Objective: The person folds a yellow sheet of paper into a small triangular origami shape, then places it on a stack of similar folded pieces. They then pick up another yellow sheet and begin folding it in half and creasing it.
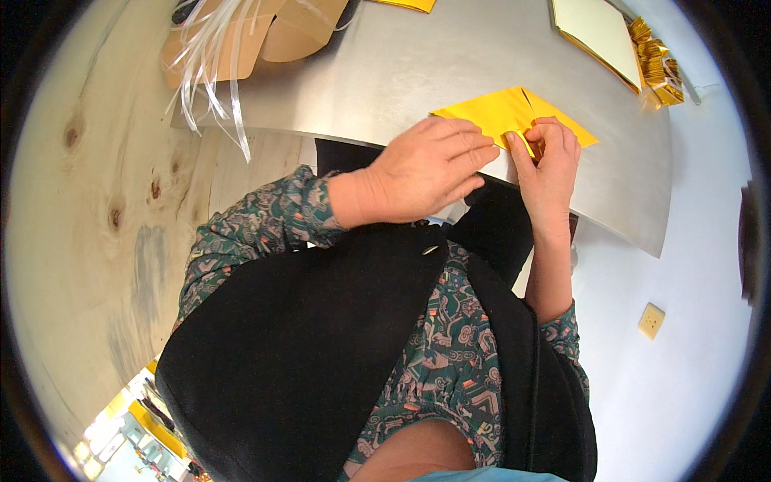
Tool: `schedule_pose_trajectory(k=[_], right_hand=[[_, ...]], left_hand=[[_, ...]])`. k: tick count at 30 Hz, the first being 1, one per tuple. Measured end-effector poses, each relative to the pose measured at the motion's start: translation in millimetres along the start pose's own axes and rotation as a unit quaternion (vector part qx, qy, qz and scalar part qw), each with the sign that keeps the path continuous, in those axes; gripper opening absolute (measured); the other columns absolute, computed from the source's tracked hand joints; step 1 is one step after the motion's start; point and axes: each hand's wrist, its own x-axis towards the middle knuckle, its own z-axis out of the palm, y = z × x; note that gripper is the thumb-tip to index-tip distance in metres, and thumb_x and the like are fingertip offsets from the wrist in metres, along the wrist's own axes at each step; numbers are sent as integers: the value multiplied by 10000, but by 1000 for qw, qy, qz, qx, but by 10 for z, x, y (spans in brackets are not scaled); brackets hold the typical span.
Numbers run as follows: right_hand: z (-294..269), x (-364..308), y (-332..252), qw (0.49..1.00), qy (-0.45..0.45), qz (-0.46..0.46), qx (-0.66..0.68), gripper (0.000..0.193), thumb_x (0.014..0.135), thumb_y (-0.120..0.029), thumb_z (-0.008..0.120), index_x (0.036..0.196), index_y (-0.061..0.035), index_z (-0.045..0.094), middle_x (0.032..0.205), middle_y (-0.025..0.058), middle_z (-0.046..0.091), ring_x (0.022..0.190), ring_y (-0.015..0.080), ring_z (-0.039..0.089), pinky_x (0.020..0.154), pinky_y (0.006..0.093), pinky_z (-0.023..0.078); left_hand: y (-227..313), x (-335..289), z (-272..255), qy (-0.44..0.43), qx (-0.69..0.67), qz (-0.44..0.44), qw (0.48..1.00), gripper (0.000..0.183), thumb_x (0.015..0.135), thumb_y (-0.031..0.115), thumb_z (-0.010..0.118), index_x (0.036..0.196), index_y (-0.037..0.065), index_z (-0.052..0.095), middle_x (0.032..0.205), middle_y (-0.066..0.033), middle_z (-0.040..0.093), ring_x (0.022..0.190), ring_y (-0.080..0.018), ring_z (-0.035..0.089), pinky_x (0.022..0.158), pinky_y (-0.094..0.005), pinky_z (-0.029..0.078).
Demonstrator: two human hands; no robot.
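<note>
A folded sheet of yellow paper (pixel 496 108) lies near the front edge of the metal table, its far side coming to a peak with a slit or fold line beside it. Over its left part rests my left hand (pixel 430 170), fingers stretched out together, the tips touching the near edge of the paper. My right hand (pixel 551 169) pinches the paper's near edge between thumb and curled fingers, where a small flap is bent up. The fingers partly cover that fold.
Cardboard pieces (pixel 301 30) and white strips (pixel 217 68) hang over the table's left end. Far right are a pale flat board (pixel 596 36) and a bundle of folded yellow pieces (pixel 657 68). Another yellow sheet (pixel 411 3) shows at the back. A wall with an outlet (pixel 651 320) stands right.
</note>
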Motion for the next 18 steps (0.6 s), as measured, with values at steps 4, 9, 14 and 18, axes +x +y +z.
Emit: schedule_pose_trajectory(k=[4, 9, 14, 18], right_hand=[[3, -9, 1, 1000, -4, 5, -2, 303, 862, -236, 807, 961, -33, 606, 1129, 131, 644, 1028, 332, 552, 956, 435, 444], [0, -13, 2, 1000, -11, 12, 1, 302, 871, -241, 799, 965, -30, 604, 1142, 141, 641, 1060, 337, 551, 962, 437, 445], [1, -13, -2, 1000, -7, 5, -6, 295, 873, -234, 797, 960, -32, 600, 1140, 141, 638, 1061, 343, 549, 967, 434, 443], [6, -17, 6, 1000, -2, 4, -3, 291, 878, -229, 792, 965, -38, 590, 1128, 136, 637, 1052, 351, 551, 993, 460, 433]], left_hand=[[61, -115, 80, -37, 63, -33, 997, 607, 893, 238, 742, 1446, 76, 552, 1455, -86, 575, 1348, -277, 522, 1112, -428, 424], [-25, -275, -46, -14, 51, -55, 997, 520, 911, 213, 733, 1389, 56, 602, 1413, -105, 607, 1323, -280, 547, 1110, -435, 433], [-146, -298, -156, 48, 54, -54, 996, 422, 930, 170, 712, 1330, 50, 645, 1374, -109, 633, 1308, -270, 568, 1064, -407, 469], [-154, -217, -110, 26, 50, -19, 998, 409, 927, 173, 713, 1318, 67, 663, 1359, -80, 652, 1308, -253, 572, 1066, -416, 451]])
